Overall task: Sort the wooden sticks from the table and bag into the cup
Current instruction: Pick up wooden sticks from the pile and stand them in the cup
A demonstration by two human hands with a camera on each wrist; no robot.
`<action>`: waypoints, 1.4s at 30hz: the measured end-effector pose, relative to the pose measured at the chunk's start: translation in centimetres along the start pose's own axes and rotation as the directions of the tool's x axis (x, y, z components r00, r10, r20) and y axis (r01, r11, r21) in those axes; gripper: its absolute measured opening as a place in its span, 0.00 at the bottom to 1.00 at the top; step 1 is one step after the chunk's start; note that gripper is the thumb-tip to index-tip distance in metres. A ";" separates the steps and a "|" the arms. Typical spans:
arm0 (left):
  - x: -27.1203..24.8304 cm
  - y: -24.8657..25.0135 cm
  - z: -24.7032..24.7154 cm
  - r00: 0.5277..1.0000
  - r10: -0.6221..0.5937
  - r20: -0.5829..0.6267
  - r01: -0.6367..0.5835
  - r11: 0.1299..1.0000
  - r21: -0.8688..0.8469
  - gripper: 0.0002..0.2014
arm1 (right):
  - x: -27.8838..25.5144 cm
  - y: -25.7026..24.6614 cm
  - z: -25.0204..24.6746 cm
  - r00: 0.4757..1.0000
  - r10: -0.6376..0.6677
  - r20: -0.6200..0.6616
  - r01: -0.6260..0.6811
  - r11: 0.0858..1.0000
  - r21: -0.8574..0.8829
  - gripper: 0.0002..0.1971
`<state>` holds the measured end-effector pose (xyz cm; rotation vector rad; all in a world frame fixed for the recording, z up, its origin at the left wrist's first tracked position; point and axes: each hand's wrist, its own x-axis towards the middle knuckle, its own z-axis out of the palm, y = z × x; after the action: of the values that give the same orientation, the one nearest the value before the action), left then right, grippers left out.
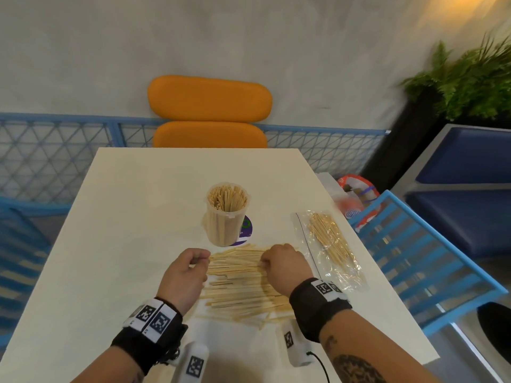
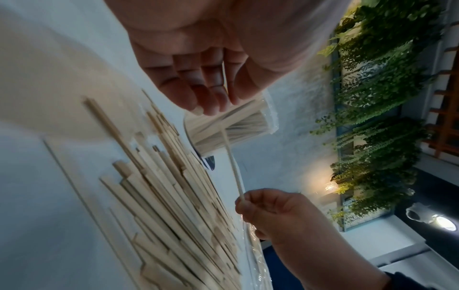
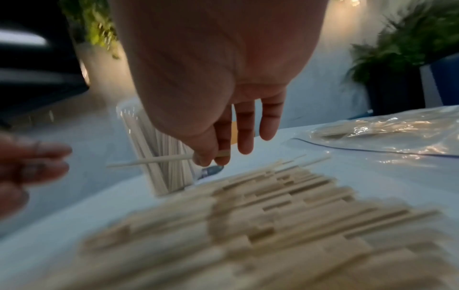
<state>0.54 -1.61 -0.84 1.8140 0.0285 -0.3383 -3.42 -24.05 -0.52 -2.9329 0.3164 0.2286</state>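
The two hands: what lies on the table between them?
In the head view, a flat pile of pale wooden sticks lies between the left hand and right hand.

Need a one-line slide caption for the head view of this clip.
Right hand pinches a single stick above the pile of wooden sticks; cup half-filled, bag alongside.

White table [image 1: 116,217]: cup [image 1: 227,217], sticks [image 1: 243,288], bag [image 1: 331,250]
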 end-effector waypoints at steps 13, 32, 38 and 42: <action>-1.6 1.7 6.1 0.956 -0.182 0.229 0.273 0.837 -0.475 0.16 | -5.6 -1.1 -0.3 0.998 0.049 0.037 -0.062 0.853 0.518 0.09; -0.8 -2.0 -0.3 0.949 -0.314 0.040 0.280 0.775 -0.567 0.12 | -3.6 -2.0 2.5 0.995 -0.085 0.044 0.091 0.983 -0.162 0.13; -0.8 -1.5 -0.6 0.950 -0.303 0.078 0.288 0.751 -0.594 0.12 | -3.8 -1.7 0.5 0.998 0.062 0.020 -0.064 0.989 0.131 0.10; -1.2 -0.6 1.9 0.938 -0.234 0.255 0.342 0.741 -0.578 0.13 | -4.5 -2.2 -1.4 0.990 0.140 -0.001 -0.121 0.854 0.506 0.16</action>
<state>-1.14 -3.06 -1.50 1.1134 0.2806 -0.6240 -7.08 -21.33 1.93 -2.3976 0.4982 0.0879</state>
